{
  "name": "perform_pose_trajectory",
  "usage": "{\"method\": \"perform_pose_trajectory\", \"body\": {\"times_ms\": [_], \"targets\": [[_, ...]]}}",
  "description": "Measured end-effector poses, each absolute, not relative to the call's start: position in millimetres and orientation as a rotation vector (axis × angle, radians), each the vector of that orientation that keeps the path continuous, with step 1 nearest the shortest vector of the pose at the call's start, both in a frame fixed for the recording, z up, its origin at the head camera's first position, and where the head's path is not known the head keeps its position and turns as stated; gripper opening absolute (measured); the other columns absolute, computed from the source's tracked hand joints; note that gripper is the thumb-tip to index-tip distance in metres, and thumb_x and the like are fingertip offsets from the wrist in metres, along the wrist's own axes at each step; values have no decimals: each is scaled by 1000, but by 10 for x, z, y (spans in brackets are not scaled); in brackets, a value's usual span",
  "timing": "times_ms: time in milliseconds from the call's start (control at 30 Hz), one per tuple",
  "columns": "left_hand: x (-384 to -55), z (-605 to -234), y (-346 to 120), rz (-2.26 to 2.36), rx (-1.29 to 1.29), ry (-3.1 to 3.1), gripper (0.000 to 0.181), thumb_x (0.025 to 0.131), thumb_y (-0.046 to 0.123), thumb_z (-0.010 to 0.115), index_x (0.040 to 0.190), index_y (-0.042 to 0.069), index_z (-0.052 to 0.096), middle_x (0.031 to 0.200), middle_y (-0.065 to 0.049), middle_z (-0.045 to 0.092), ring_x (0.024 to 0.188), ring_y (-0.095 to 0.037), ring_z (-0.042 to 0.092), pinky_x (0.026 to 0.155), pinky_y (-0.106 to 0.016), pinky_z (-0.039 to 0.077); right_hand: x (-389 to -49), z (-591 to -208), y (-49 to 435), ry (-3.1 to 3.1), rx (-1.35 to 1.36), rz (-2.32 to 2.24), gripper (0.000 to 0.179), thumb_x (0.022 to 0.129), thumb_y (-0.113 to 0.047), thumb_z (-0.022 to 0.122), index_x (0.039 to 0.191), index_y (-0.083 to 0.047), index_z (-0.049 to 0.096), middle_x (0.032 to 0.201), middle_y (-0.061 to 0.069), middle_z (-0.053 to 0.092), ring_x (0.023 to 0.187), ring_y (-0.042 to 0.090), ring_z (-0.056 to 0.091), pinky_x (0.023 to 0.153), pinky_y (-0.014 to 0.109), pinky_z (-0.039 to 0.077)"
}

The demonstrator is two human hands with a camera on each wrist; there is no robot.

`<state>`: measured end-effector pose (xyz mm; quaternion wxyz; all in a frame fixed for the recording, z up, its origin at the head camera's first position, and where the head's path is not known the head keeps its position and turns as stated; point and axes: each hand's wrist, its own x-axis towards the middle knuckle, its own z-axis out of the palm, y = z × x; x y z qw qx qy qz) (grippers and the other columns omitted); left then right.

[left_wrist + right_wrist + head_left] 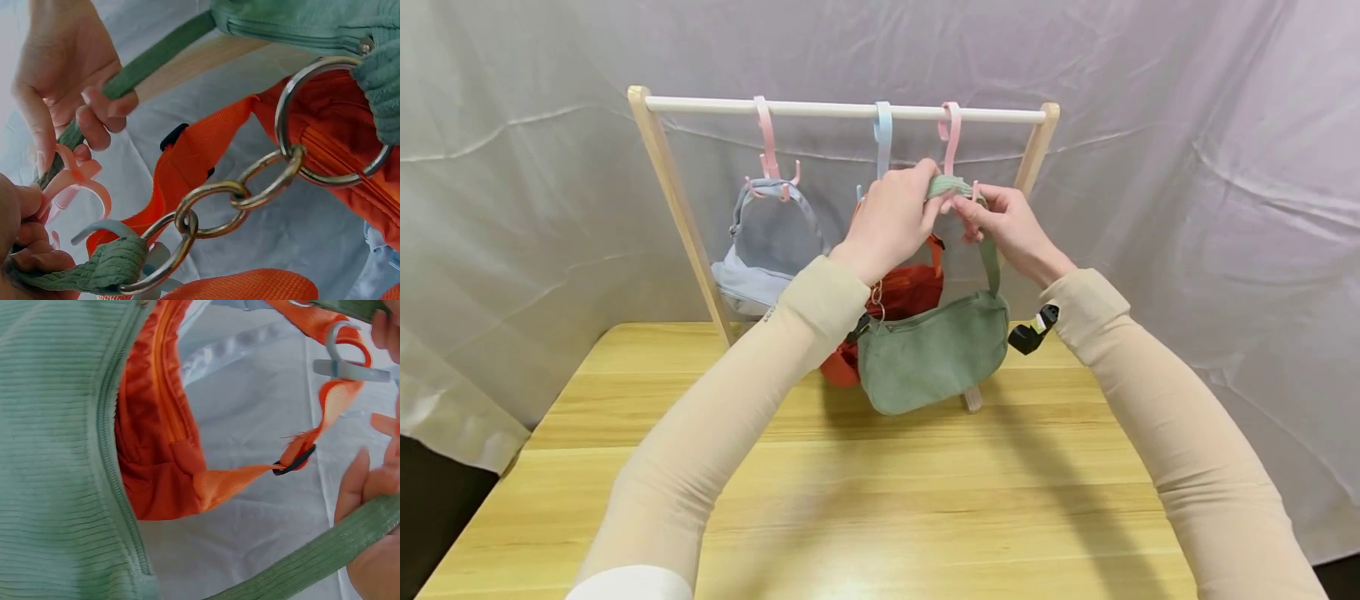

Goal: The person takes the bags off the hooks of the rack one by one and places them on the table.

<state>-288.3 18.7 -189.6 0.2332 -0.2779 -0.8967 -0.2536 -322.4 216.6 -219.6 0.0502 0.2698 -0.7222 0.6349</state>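
Handbag [936,354], green, hangs below both hands [889,215] [1011,225] gripping its strap [990,265].

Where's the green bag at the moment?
In the head view, the green bag hangs just right of centre, in front of the red bag, its strap held by the left hand and right hand at the rightmost pink hook.

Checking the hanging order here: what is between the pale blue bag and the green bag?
The red bag lies between them, partly hidden behind the green bag; the left sleeve also crosses in front, as the head view shows.
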Motion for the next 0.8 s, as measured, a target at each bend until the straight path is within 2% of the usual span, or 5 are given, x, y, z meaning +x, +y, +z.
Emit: {"method": "perform_pose_trajectory", "body": {"times_ms": [133,300,533,633,800], "targets": [[-2893,-1918,191,-692,-781,-2452,21,105,28,54,113,10,61,96,-5,69,76,-20,60,69,-32,49,-3218,-2149,2223,-2227,824,2063,12,98,-11,64,88,-10,71,64,-1,62,62,11,54,68,27,53],[-2902,-1934,197,-682,-777,-2450,22,104,29,56,113,10,61,98,-6,70,78,-21,61,71,-34,50,-3240,-2087,2300,-2266,868,2227,15,99,-12,62,84,-9,62,68,0,60,65,11,54,71,27,54],[-2926,-1954,198,-670,-782,-2433,23,103,30,57,113,10,62,105,-6,72,82,-22,64,76,-37,54,-3305,-1975,2332,-2289,741,2446,40,104,-44,52,89,-10,69,79,0,65,62,11,50,66,25,50],[-2939,-1960,196,-664,-784,-2430,22,104,29,57,113,10,62,105,-6,72,82,-21,64,76,-36,54,-3321,-1920,2325,-2359,667,2435,45,103,-49,49,86,-11,67,74,-2,60,60,11,45,66,25,46],[-2952,-1975,191,-659,-788,-2428,22,103,29,57,111,9,62,103,-6,72,82,-21,64,77,-36,54,-3337,-1861,2312,-2445,614,2376,39,104,-45,51,86,-14,67,58,-5,38,52,12,25,66,25,42]]}}
